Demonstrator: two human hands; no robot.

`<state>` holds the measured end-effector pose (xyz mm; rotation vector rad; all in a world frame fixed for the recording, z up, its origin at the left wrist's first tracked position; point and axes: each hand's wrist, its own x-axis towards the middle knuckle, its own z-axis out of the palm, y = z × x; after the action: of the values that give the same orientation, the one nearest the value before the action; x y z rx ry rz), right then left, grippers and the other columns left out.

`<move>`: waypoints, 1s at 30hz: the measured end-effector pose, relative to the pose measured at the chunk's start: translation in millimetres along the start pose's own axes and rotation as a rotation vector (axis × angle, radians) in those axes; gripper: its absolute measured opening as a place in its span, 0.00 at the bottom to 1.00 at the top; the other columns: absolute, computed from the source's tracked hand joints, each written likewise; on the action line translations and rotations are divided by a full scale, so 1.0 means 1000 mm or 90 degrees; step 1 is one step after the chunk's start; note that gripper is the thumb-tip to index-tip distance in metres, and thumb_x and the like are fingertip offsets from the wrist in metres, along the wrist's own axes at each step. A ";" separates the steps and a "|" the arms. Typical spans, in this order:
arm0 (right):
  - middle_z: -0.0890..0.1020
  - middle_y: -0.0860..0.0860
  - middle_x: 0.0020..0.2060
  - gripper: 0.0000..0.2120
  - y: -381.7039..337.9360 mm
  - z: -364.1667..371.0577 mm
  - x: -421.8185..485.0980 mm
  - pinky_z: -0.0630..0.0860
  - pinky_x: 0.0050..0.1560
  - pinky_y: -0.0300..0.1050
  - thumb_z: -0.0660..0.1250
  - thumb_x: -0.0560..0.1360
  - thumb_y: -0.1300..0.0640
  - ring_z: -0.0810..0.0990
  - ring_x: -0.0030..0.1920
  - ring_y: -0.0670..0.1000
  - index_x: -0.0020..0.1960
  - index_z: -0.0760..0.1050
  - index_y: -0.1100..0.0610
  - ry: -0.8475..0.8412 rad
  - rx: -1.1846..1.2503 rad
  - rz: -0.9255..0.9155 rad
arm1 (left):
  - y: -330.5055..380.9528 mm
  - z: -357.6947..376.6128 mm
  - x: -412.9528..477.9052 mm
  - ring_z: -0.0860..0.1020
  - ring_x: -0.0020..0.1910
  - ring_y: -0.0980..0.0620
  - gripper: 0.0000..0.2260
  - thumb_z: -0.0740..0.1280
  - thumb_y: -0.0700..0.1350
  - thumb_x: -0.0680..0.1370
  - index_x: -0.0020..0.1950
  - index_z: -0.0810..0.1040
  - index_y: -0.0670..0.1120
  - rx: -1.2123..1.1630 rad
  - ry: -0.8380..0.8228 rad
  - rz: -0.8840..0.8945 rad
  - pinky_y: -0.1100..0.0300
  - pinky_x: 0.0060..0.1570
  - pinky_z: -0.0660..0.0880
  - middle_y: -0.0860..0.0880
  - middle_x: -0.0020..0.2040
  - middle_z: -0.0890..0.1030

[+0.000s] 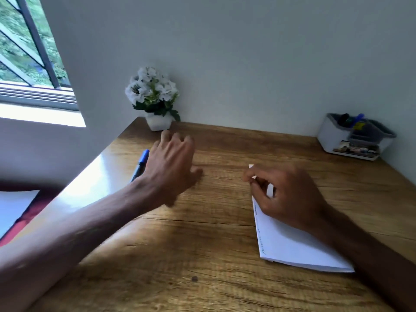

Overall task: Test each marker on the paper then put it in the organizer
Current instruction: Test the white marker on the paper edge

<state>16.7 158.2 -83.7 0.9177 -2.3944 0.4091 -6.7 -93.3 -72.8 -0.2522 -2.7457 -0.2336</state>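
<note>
A slim blue marker lies at ten o'clock on the wood-grain desk, half hidden by the loose-fingered, released left grip. The right grip pinches the white paper at four o'clock. The boxy white organizer stands at two o'clock.

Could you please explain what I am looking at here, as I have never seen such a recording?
No machine here: a person wears a camera on the head, so you look down at their two hands over a wooden table. The left hand, open, hovers by a blue marker lying near the left edge. The right hand grips the far end of a folded white paper. An organizer holding markers stands far right; potted flowers stand by the wall.
</note>
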 end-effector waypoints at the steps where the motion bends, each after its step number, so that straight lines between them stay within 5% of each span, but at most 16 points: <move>1: 0.83 0.44 0.31 0.07 -0.001 0.000 0.000 0.70 0.33 0.37 0.71 0.72 0.60 0.75 0.28 0.41 0.46 0.82 0.50 -0.003 0.001 0.004 | 0.000 -0.003 0.001 0.71 0.65 0.42 0.26 0.74 0.60 0.74 0.62 0.74 0.44 0.026 -0.021 -0.029 0.48 0.55 0.74 0.43 0.60 0.78; 5: 0.84 0.44 0.33 0.07 -0.002 -0.001 -0.001 0.65 0.36 0.27 0.73 0.72 0.61 0.67 0.27 0.31 0.46 0.83 0.50 -0.031 0.025 0.015 | 0.000 -0.009 0.001 0.77 0.58 0.41 0.25 0.73 0.60 0.75 0.60 0.72 0.43 0.072 -0.034 -0.045 0.50 0.48 0.74 0.43 0.55 0.81; 8: 0.85 0.43 0.34 0.09 -0.001 -0.002 -0.002 0.65 0.36 0.25 0.74 0.72 0.62 0.70 0.28 0.30 0.46 0.83 0.49 -0.046 0.039 0.025 | 0.001 -0.006 -0.001 0.80 0.54 0.43 0.19 0.72 0.57 0.77 0.58 0.76 0.44 0.061 -0.026 -0.020 0.53 0.44 0.75 0.45 0.51 0.82; 12: 0.85 0.43 0.35 0.09 0.000 -0.004 -0.002 0.72 0.34 0.32 0.74 0.72 0.63 0.71 0.29 0.30 0.47 0.84 0.50 -0.056 0.050 0.024 | 0.000 -0.002 -0.001 0.82 0.47 0.46 0.14 0.73 0.55 0.76 0.53 0.79 0.46 -0.001 -0.027 -0.003 0.48 0.46 0.81 0.48 0.48 0.84; 17: 0.85 0.42 0.36 0.09 -0.001 -0.006 -0.002 0.66 0.37 0.23 0.73 0.73 0.63 0.75 0.34 0.29 0.47 0.84 0.50 -0.067 0.066 0.024 | 0.007 0.001 -0.003 0.83 0.40 0.51 0.11 0.72 0.55 0.76 0.47 0.82 0.48 -0.051 -0.064 0.003 0.50 0.38 0.82 0.52 0.43 0.84; 23: 0.84 0.41 0.35 0.10 -0.001 -0.009 -0.002 0.74 0.37 0.32 0.73 0.73 0.63 0.80 0.35 0.37 0.48 0.84 0.49 -0.076 0.083 0.026 | 0.018 0.002 -0.010 0.83 0.37 0.51 0.14 0.71 0.58 0.75 0.42 0.85 0.47 -0.114 -0.126 0.009 0.50 0.34 0.82 0.52 0.38 0.84; 27: 0.84 0.39 0.37 0.08 -0.002 -0.014 0.000 0.77 0.37 0.38 0.70 0.74 0.61 0.82 0.38 0.42 0.49 0.84 0.51 -0.040 0.103 0.023 | 0.023 -0.002 -0.008 0.77 0.32 0.51 0.21 0.67 0.59 0.80 0.48 0.85 0.42 -0.293 -0.264 -0.026 0.66 0.25 0.70 0.46 0.39 0.84; 30: 0.84 0.39 0.38 0.07 -0.002 -0.018 0.000 0.78 0.33 0.36 0.69 0.76 0.59 0.83 0.40 0.41 0.50 0.85 0.52 -0.008 0.119 0.033 | 0.022 -0.008 -0.008 0.76 0.39 0.49 0.23 0.66 0.61 0.80 0.51 0.85 0.41 -0.429 -0.328 -0.082 0.59 0.38 0.72 0.40 0.43 0.83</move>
<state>24.6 164.7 -68.9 0.9412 -2.4263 0.6582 7.5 -74.6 -65.4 -0.3446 -3.0813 -1.2948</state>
